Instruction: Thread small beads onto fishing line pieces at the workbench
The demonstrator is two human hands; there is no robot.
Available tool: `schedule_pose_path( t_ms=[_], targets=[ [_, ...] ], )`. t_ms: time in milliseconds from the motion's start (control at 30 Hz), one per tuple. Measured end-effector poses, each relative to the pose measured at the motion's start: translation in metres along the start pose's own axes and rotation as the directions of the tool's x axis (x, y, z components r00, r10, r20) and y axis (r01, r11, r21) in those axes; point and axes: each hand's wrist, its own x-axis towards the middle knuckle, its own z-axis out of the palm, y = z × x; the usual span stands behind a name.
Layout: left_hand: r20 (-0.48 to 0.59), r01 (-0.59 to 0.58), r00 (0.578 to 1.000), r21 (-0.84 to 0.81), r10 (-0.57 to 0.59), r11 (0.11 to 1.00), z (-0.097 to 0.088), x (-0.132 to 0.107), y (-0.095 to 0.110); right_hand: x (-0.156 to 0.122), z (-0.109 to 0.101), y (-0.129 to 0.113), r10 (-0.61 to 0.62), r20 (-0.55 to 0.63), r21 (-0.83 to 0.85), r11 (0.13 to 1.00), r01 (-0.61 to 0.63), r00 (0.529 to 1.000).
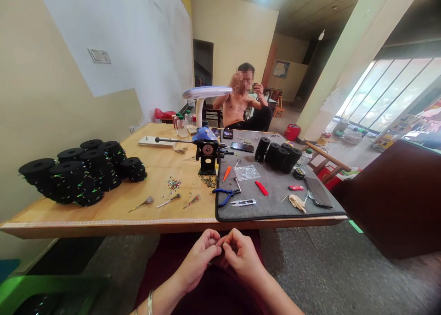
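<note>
Both my hands are below the table's front edge, over my lap. My left hand (198, 260) and my right hand (243, 255) meet fingertip to fingertip, fingers curled in a pinch; whatever they hold is too small to make out. On the wooden table (103, 223) in front lie small beads (173, 183), three thin feathered pieces (168, 201), blue-handled pliers (225, 194) and small snips (243, 203). A black clamp tool (207, 156) stands at the table's middle.
Stacked black spools (79, 172) fill the table's left. On the grey mat (275, 209) lie black rolls (279, 156), a red lighter (262, 187), phones and a plastic bag. A lamp (203, 99) stands behind. A person sits at the far end. A dark cabinet (396, 200) stands to the right.
</note>
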Motion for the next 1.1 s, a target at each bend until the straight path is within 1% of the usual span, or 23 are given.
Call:
schedule_pose_path(
  t_ms=[67,133,233,367,433,567,667,767,867,967,1033,1100],
  targets=[
    [-0.012,0.025,1.0,-0.019,-0.025,1.0,0.0,-0.001,0.001,0.002,-0.001,0.003,0.068,0.019,0.094,0.993,-0.069,0.998],
    [-0.028,0.052,0.998,-0.033,-0.052,0.998,0.0,-0.002,0.003,0.004,-0.002,0.007,0.11,0.021,0.161,0.981,-0.112,0.994],
    [-0.048,0.079,0.996,-0.036,-0.08,0.996,-0.003,-0.003,0.006,0.009,-0.006,0.011,0.126,-0.002,0.199,0.972,-0.123,0.992],
    [-0.014,0.091,0.996,-0.075,-0.092,0.993,-0.006,-0.005,0.009,0.015,-0.009,0.011,0.137,-0.014,0.235,0.963,-0.13,0.991],
    [-0.012,0.086,0.996,-0.095,-0.088,0.992,-0.008,-0.006,0.01,0.017,-0.008,0.009,0.145,-0.003,0.264,0.954,-0.139,0.989],
    [-0.047,0.041,0.998,-0.115,-0.046,0.993,-0.012,-0.005,0.009,0.019,-0.001,0.007,0.169,0.0,0.348,0.924,-0.159,0.986],
    [-0.042,0.019,0.999,-0.151,-0.025,0.988,-0.016,-0.005,0.007,0.019,0.007,0.009,0.204,-0.059,0.403,0.9,-0.164,0.977],
    [0.009,-0.015,1.0,-0.214,0.017,0.977,-0.019,-0.004,0.004,0.018,0.015,0.012,0.252,-0.121,0.441,0.88,-0.175,0.96],
    [0.056,-0.057,0.996,-0.256,0.074,0.965,-0.022,-0.002,0.002,0.018,0.02,0.014,0.263,-0.133,0.449,0.875,-0.179,0.955],
    [0.104,-0.078,0.989,-0.251,0.108,0.965,-0.023,0.0,0.001,0.019,0.021,0.016,0.249,-0.141,0.416,0.893,-0.171,0.958],
    [0.124,-0.113,0.982,-0.193,0.139,0.975,-0.024,0.001,0.002,0.019,0.019,0.017,0.228,-0.158,0.377,0.913,-0.155,0.961],
    [0.127,-0.128,0.982,-0.092,0.139,0.988,-0.023,0.0,0.004,0.018,0.016,0.019,0.187,-0.177,0.318,0.94,-0.124,0.966]
  ],
)
